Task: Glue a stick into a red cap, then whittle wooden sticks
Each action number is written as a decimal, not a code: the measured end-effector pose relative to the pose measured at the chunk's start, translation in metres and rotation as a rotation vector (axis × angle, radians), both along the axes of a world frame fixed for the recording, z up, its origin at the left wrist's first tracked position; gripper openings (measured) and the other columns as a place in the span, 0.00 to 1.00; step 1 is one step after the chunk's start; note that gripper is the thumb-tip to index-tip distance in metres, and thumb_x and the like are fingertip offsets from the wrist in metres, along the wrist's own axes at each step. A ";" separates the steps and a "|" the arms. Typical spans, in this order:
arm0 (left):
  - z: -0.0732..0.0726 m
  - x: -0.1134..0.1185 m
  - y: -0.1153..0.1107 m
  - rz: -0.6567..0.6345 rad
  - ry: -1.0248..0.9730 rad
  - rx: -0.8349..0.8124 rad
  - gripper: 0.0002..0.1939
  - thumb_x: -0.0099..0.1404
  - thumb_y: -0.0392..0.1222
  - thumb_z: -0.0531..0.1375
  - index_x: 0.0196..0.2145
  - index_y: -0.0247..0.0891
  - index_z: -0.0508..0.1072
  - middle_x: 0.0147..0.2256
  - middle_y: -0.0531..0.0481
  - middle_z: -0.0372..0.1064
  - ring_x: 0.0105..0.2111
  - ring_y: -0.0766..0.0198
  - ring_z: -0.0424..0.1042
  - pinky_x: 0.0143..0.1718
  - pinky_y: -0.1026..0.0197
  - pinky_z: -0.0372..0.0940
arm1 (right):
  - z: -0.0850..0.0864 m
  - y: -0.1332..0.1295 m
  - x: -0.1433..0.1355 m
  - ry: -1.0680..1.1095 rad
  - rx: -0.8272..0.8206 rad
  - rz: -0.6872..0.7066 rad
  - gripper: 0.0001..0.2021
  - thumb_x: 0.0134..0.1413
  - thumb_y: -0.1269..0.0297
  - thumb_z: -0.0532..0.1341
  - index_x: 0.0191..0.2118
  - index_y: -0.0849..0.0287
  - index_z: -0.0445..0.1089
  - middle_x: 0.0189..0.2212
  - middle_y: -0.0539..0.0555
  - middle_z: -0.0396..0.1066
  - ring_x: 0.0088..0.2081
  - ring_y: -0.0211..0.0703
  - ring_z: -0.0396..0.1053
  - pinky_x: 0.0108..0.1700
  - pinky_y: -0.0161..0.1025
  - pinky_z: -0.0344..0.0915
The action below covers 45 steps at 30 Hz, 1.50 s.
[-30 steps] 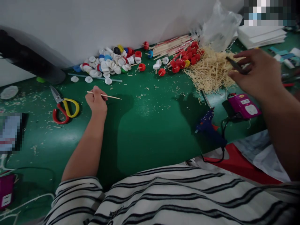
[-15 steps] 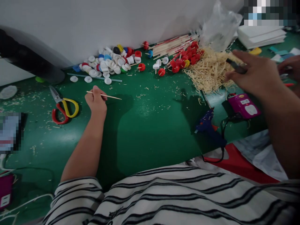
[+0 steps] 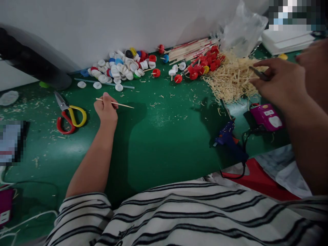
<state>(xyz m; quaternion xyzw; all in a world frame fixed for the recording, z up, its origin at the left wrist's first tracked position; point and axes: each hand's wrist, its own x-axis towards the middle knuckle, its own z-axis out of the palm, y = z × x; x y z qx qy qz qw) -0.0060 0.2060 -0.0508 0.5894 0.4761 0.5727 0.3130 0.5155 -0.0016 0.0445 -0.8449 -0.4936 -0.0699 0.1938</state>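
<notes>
Pinched in my left hand is a thin pointed wooden stick, lying nearly level with its tip to the right. Scissors with one red and one yellow handle lie to the left of that hand. Over at the right, my right hand grips a short dark, narrow tool between thumb and fingers; its kind is unclear. Beneath and beside it spreads a heap of pale wood shavings. A blue glue gun rests on the green table below my right hand.
Mixed bottle caps are piled along the wall. Wooden sticks and red caps on sticks lie at the back. A magenta power box, a clear bag and another person's blurred hand are at right; a black bottle leans left.
The other person's hand at the right has come closer behind my right hand. My right hand has shifted slightly, its tool tilting a little. My left hand stays put with the stick.
</notes>
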 end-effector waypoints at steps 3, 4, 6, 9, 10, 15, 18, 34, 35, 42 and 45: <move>0.000 0.000 0.000 -0.002 -0.009 -0.012 0.32 0.78 0.37 0.51 0.14 0.38 0.69 0.12 0.52 0.60 0.13 0.72 0.57 0.17 0.64 0.48 | -0.002 0.002 0.003 0.020 -0.040 -0.022 0.22 0.52 0.52 0.70 0.53 0.50 0.83 0.32 0.53 0.75 0.36 0.48 0.74 0.46 0.49 0.71; 0.000 0.000 0.000 -0.002 -0.010 -0.017 0.32 0.78 0.37 0.51 0.14 0.38 0.69 0.12 0.52 0.60 0.13 0.72 0.57 0.17 0.64 0.48 | -0.002 0.004 0.005 0.019 -0.049 -0.034 0.21 0.52 0.51 0.70 0.51 0.51 0.83 0.32 0.53 0.76 0.37 0.49 0.74 0.46 0.50 0.70; 0.000 0.000 0.000 -0.001 -0.005 -0.018 0.32 0.78 0.36 0.51 0.14 0.38 0.70 0.12 0.52 0.60 0.13 0.72 0.57 0.17 0.63 0.48 | -0.003 0.006 0.008 0.007 -0.078 -0.055 0.19 0.52 0.51 0.70 0.48 0.53 0.83 0.32 0.55 0.77 0.38 0.51 0.74 0.46 0.51 0.70; 0.000 0.001 0.001 0.001 0.005 -0.006 0.32 0.77 0.35 0.52 0.13 0.38 0.70 0.12 0.52 0.61 0.13 0.72 0.57 0.18 0.63 0.48 | -0.003 0.008 0.007 -0.014 -0.147 -0.067 0.16 0.53 0.53 0.68 0.45 0.55 0.82 0.32 0.56 0.77 0.37 0.50 0.73 0.44 0.49 0.68; 0.000 0.001 0.001 0.003 0.005 -0.008 0.32 0.77 0.35 0.52 0.13 0.38 0.70 0.12 0.52 0.61 0.13 0.72 0.57 0.18 0.63 0.48 | -0.002 0.009 0.005 -0.017 -0.161 -0.068 0.16 0.54 0.54 0.68 0.45 0.55 0.82 0.32 0.56 0.76 0.37 0.49 0.72 0.44 0.48 0.68; 0.002 0.003 0.000 0.020 0.004 -0.029 0.33 0.77 0.33 0.51 0.12 0.38 0.68 0.12 0.53 0.60 0.13 0.72 0.56 0.18 0.63 0.48 | 0.003 0.008 -0.007 0.002 -0.151 -0.058 0.15 0.56 0.59 0.64 0.47 0.54 0.82 0.29 0.53 0.73 0.33 0.44 0.68 0.41 0.44 0.65; 0.003 0.003 -0.001 0.018 0.006 -0.037 0.33 0.78 0.34 0.51 0.13 0.38 0.68 0.12 0.53 0.60 0.13 0.71 0.56 0.18 0.62 0.48 | 0.002 0.008 -0.011 0.008 -0.145 -0.032 0.15 0.56 0.60 0.63 0.48 0.54 0.81 0.27 0.51 0.70 0.32 0.43 0.66 0.40 0.43 0.63; 0.005 0.002 -0.003 0.015 0.027 -0.047 0.32 0.78 0.34 0.52 0.14 0.37 0.69 0.12 0.52 0.60 0.14 0.72 0.57 0.19 0.62 0.49 | -0.010 0.017 -0.008 0.073 -0.025 0.081 0.20 0.50 0.60 0.65 0.50 0.52 0.81 0.36 0.53 0.77 0.35 0.44 0.71 0.44 0.44 0.69; 0.004 0.002 -0.002 0.019 0.027 -0.045 0.32 0.78 0.34 0.52 0.14 0.37 0.70 0.12 0.52 0.60 0.14 0.71 0.57 0.19 0.62 0.49 | -0.010 0.018 -0.008 0.075 -0.016 0.086 0.21 0.51 0.60 0.65 0.51 0.52 0.82 0.37 0.53 0.78 0.36 0.44 0.71 0.45 0.44 0.70; 0.002 0.001 -0.001 0.009 0.031 -0.021 0.32 0.77 0.34 0.52 0.13 0.38 0.69 0.13 0.52 0.61 0.14 0.71 0.58 0.20 0.61 0.50 | -0.007 0.024 -0.012 0.057 0.027 0.076 0.22 0.55 0.56 0.65 0.54 0.53 0.84 0.32 0.53 0.77 0.32 0.41 0.68 0.42 0.41 0.68; 0.003 0.002 -0.002 0.015 0.035 -0.031 0.32 0.77 0.35 0.52 0.13 0.38 0.69 0.12 0.52 0.61 0.14 0.71 0.57 0.20 0.61 0.49 | -0.007 0.028 -0.012 0.064 0.062 0.040 0.20 0.56 0.56 0.65 0.52 0.53 0.85 0.28 0.51 0.74 0.29 0.39 0.63 0.37 0.40 0.64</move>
